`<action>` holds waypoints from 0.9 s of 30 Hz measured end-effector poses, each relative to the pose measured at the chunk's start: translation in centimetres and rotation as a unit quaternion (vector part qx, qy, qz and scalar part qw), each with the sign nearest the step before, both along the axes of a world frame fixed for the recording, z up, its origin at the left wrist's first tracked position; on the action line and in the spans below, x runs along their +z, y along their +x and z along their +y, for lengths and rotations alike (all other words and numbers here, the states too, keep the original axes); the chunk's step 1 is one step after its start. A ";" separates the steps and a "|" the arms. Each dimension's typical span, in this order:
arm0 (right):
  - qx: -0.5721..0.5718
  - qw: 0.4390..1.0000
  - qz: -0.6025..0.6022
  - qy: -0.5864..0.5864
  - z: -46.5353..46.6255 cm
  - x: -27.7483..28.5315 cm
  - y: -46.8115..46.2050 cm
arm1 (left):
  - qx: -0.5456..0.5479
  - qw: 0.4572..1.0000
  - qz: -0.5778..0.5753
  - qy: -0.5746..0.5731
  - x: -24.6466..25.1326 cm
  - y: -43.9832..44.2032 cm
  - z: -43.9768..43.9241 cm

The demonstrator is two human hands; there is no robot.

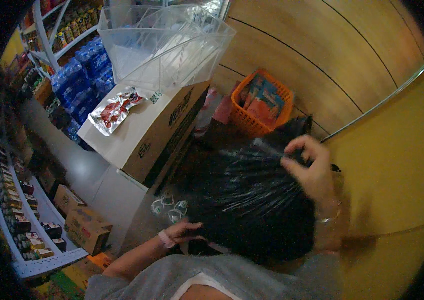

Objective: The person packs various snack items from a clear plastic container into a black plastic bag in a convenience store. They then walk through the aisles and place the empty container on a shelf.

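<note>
A large, full black plastic bag stands close in front of my body, its film creased towards the gathered top. My right hand pinches the bag's gathered neck between thumb and fingers; a bracelet is on that wrist. Low at the bag's left side is my left hand, a pale band on its wrist; its fingertips meet the bag's edge, and whether they grip the film cannot be told. Beyond the bag sits an orange plastic basket holding printed packets.
A cardboard box bears a silver-and-red foil pouch and clear plastic bins. Blue shrink-wrapped bottle packs stand behind. Stocked shelves and cartons are at left. A yellow wall panel is close at right.
</note>
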State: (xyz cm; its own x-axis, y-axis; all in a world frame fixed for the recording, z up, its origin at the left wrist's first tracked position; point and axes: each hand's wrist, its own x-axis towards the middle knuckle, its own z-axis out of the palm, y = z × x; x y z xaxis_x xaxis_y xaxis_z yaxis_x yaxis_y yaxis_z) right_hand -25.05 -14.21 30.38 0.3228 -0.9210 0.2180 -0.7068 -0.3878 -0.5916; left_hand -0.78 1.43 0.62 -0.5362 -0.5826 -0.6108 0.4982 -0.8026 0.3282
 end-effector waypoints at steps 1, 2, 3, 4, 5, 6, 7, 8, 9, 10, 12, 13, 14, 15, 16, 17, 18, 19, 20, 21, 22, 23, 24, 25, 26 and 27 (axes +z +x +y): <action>0.009 0.999 0.026 -0.039 -1.8 2.0 0.1 | 0.011 0.999 0.022 -0.038 1.1 -1.9 -1.3; 0.015 0.996 0.054 -0.073 -3.9 3.7 0.0 | 0.003 0.998 0.044 -0.047 2.0 -3.8 -3.4; 0.024 0.988 0.086 -0.123 -6.3 5.3 -0.3 | -0.007 0.996 0.066 -0.056 2.8 -5.5 -5.6; 0.038 0.981 0.093 -0.166 -8.8 6.5 -0.8 | -0.009 0.994 0.041 -0.105 3.6 -7.1 -8.1; 0.051 0.972 0.098 -0.208 -11.5 7.7 -1.6 | -0.009 0.992 0.023 -0.125 4.2 -8.5 -11.1; 0.084 0.958 0.109 -0.252 -14.5 8.9 -2.3 | -0.010 0.989 0.004 -0.145 4.7 -10.0 -14.2; 0.117 0.939 0.114 -0.302 -17.4 9.7 -3.1 | -0.011 0.991 0.005 -0.135 5.1 -11.5 -17.5; 0.108 0.939 0.120 -0.305 -20.1 10.0 -4.1 | 0.034 0.985 0.051 -0.163 5.4 -13.1 -20.9; 0.099 0.936 0.122 -0.316 -22.7 10.0 -5.2 | 0.084 0.970 0.121 -0.193 5.5 -14.7 -23.9; 0.124 0.921 0.117 -0.351 -25.3 9.7 -6.4 | 0.132 0.971 0.090 -0.177 5.1 -16.1 -25.7; 0.121 0.913 0.126 -0.368 -30.3 7.2 -8.3 | 0.237 0.957 0.047 -0.161 3.9 -18.5 -29.0; 0.126 0.945 0.112 -0.279 -32.4 5.1 -9.3 | 0.220 0.957 0.058 -0.181 2.5 -19.1 -29.1; 0.064 0.966 0.120 -0.222 -34.2 2.2 -10.0 | 0.203 0.956 0.068 -0.198 0.6 -19.5 -27.7; -0.005 0.974 0.158 -0.162 -35.6 -0.7 -10.6 | 0.187 0.955 0.078 -0.216 -1.6 -19.5 -26.0; -0.020 0.983 0.122 -0.135 -36.8 -3.4 -11.0 | 0.118 0.970 0.051 -0.205 -3.9 -19.3 -23.9; -0.036 0.989 0.065 -0.126 -37.7 -5.5 -11.2 | 0.051 0.977 0.034 -0.204 -6.4 -18.6 -21.6; 0.007 0.980 0.027 -0.198 -38.3 -7.0 -11.2 | 0.019 0.940 0.093 -0.329 -9.0 -16.8 -18.4; -0.016 0.975 0.019 -0.220 -38.5 -7.7 -11.1 | -0.008 0.908 0.103 -0.405 -11.3 -15.2 -15.2; -0.002 0.959 -0.042 -0.282 -38.0 -8.1 -11.2 | -0.044 0.894 0.038 -0.444 -13.2 -13.5 -12.2; -0.015 0.945 -0.086 -0.315 -37.1 -8.1 -11.6 | -0.111 0.863 -0.146 -0.471 -14.9 -11.8 -9.5; -0.020 0.919 -0.132 -0.370 -35.7 -7.7 -12.5 | -0.172 0.784 -0.256 -0.539 -16.3 -10.3 -7.1; -0.055 0.922 -0.154 -0.352 -33.7 -7.6 -13.9 | -0.258 0.618 -0.402 -0.625 -17.0 -7.9 -4.1; -0.080 0.913 -0.182 -0.357 -31.1 -8.0 -16.1 | -0.329 0.410 -0.515 -0.677 -17.3 -5.2 -1.4; -0.094 0.902 -0.195 -0.373 -28.6 -9.0 -18.7 | -0.385 0.178 -0.590 -0.687 -17.5 -3.0 0.8; -0.159 0.896 -0.177 -0.375 -25.9 -10.6 -22.0 | -0.409 0.171 -0.602 -0.664 -17.7 -1.1 2.9; -0.187 0.892 -0.130 -0.391 -23.4 -12.8 -26.1 | -0.438 0.166 -0.617 -0.632 -17.9 0.5 4.8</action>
